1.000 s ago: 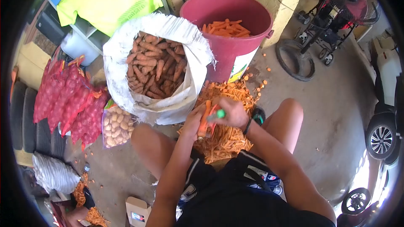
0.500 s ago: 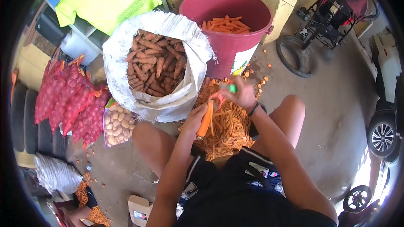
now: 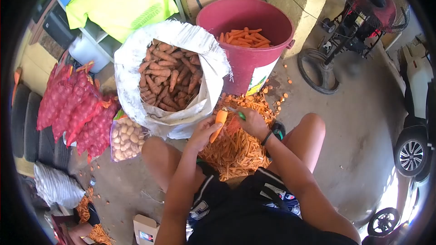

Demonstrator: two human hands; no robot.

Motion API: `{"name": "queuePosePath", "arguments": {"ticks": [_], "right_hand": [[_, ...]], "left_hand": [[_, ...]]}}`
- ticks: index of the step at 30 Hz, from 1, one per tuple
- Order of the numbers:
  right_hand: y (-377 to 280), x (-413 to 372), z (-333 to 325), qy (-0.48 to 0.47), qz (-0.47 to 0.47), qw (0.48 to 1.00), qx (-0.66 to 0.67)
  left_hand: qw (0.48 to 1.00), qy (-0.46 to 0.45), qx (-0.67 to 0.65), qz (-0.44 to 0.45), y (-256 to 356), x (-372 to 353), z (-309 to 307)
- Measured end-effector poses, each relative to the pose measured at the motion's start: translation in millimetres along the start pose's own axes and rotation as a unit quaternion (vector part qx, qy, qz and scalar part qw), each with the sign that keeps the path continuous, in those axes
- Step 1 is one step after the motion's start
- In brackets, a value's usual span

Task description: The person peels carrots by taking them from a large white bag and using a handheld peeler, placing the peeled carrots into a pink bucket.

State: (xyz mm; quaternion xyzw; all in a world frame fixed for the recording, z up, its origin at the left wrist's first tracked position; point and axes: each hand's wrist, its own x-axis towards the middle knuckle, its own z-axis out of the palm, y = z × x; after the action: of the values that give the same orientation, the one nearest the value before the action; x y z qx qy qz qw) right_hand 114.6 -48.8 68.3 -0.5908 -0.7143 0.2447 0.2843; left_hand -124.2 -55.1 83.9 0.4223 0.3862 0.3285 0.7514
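A peeled orange carrot (image 3: 220,124) is gripped by my left hand (image 3: 203,132), its thick end pointing away from me. My right hand (image 3: 255,123) is closed around a small green-handled knife (image 3: 241,115), whose short pale blade lies close to the carrot's far end. Something reddish hangs just below the right hand; I cannot make out what it is. Beneath both hands spreads a heap of carrot peelings (image 3: 238,156) between my legs.
Unpeeled carrots (image 3: 170,77) fill a white sack (image 3: 129,81) ahead. Peeled carrots (image 3: 247,37) lie in a maroon bin (image 3: 227,70). Left are red net bags (image 3: 72,104) and a bag of potatoes (image 3: 127,138). A fan (image 3: 320,66) stands right; cut carrot pieces dot the floor.
My right hand has come down and the knife blade is now at the carrot's far end. The left hand has shifted slightly up, turning the carrot. The view has tilted a little.
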Motion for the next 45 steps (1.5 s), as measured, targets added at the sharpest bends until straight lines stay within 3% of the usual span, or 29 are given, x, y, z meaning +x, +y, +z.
{"name": "queuePosePath", "arguments": {"ticks": [2, 12, 15, 21, 24, 27, 31, 34, 36, 37, 40, 43, 44, 45], "right_hand": [[-11, -4, 0, 0.006, 0.005, 1.0, 0.006], [-19, -11, -2, 0.012, -0.024, 1.0, -0.006], [-22, -16, 0, 0.01, -0.05, 0.999, -0.017], [-27, -21, 12, 0.005, -0.063, 0.998, -0.023], [-31, -21, 10, 0.0, -0.057, 0.998, -0.034], [-34, -19, 8, -0.021, -0.044, 0.997, -0.059], [-16, -13, 18, -0.063, 0.009, 0.996, -0.07], [96, -9, 59, -0.228, 0.095, 0.959, -0.141], [104, -11, 65, -0.301, 0.14, 0.933, -0.141], [103, -12, 67, -0.34, 0.158, 0.915, -0.146], [85, -26, 72, -0.344, 0.102, 0.915, -0.187], [76, -22, 75, -0.461, 0.102, 0.855, -0.217], [75, -20, 78, -0.454, 0.088, 0.862, -0.206], [75, -21, 81, -0.449, 0.076, 0.869, -0.194]], "left_hand": [[0.998, 0.031, 0.018, 0.046, -5, 8, 8], [0.956, 0.16, 0.218, 0.117, -9, 4, 13], [0.925, 0.173, 0.306, 0.148, -9, 2, 20], [0.92, 0.166, 0.303, 0.187, -12, 2, 26], [0.922, 0.153, 0.318, 0.161, -5, -3, 29], [0.891, 0.132, 0.381, 0.209, -10, -1, 20], [0.927, 0.125, 0.301, 0.186, -17, 0, 22], [0.934, 0.097, 0.287, 0.188, -14, -4, 27], [0.932, 0.094, 0.302, 0.179, -12, -9, 29], [0.941, 0.076, 0.317, 0.092, -13, -12, 24], [0.925, 0.003, 0.354, -0.136, -21, -5, -4], [0.881, -0.005, 0.459, -0.113, -9, 21, -12], [0.939, 0.01, 0.337, -0.062, 22, 23, 3], [0.967, 0.045, 0.239, -0.079, 54, 41, 14]]}}
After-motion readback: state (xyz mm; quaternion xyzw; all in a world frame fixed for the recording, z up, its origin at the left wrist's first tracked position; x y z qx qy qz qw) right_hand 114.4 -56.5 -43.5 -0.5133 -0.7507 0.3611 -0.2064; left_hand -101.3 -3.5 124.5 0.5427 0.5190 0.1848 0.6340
